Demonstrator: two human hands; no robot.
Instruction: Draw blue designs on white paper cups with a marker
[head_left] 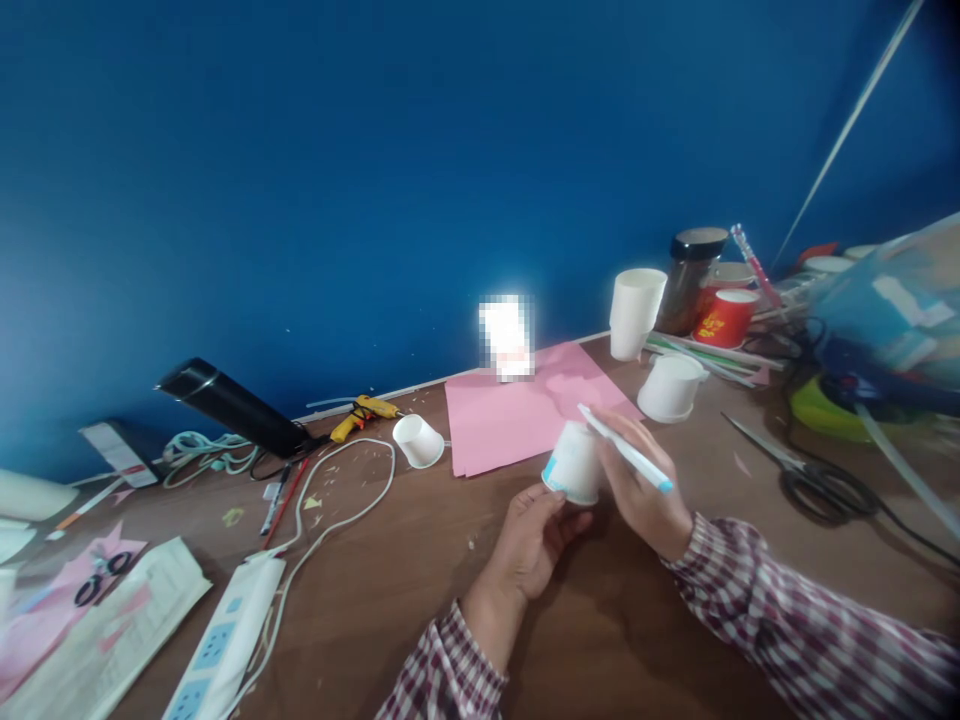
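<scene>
A white paper cup [574,462], upside down with a blue mark low on its left side, is held in front of me. My left hand [534,540] grips its lower rim, fingers closed on it. A white marker with a blue end [634,455] lies in my right hand [641,490], its fingers wrapped around it beside the cup. The marker slants over the cup's right side, blue end toward me. Pink paper sheets [502,420] lie just behind the cup.
Another small cup [418,441] and a yellow glue gun [364,416] are to the left, near a power strip [225,640] and its white cable. Cups [670,388], black-handled scissors [825,490], a dark jar [690,280] and a red cup [726,318] stand or lie to the right.
</scene>
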